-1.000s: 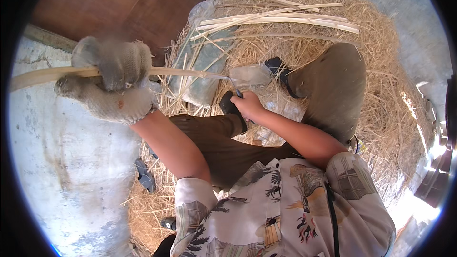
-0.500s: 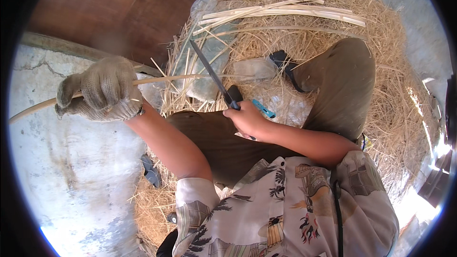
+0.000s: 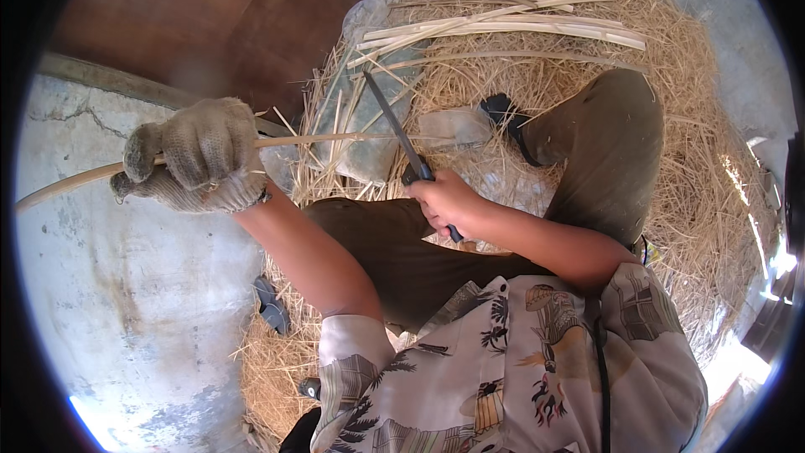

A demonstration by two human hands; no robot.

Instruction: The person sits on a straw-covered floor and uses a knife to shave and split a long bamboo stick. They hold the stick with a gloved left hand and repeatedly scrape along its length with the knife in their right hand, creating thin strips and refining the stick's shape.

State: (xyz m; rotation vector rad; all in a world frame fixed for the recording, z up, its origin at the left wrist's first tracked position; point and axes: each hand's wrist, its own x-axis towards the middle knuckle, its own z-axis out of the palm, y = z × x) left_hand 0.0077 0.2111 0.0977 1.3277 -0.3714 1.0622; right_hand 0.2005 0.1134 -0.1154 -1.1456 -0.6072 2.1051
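Observation:
My left hand (image 3: 197,155), in a dirty knitted work glove, is closed round a long, thin strip (image 3: 80,183) that looks like bamboo or wood. One end of the strip bends off to the far left; the other runs right, toward the blade. My bare right hand (image 3: 449,204) grips the black handle of a knife (image 3: 392,120), its long dark blade pointing up and left. The strip's thin right end lies close to the blade; whether they touch I cannot tell.
Several pale split strips (image 3: 511,25) lie on a heap of shavings (image 3: 579,4) beyond my legs. A whitish block (image 3: 453,127) sits near my foot. A dark sandal (image 3: 271,305) lies by the pale wall (image 3: 134,285) at left; a brown wooden panel (image 3: 193,17) stands behind.
Both hands have shifted slightly to the right, still holding the strip and the knife. The blue tool that lay beside my right hand is now out of sight.

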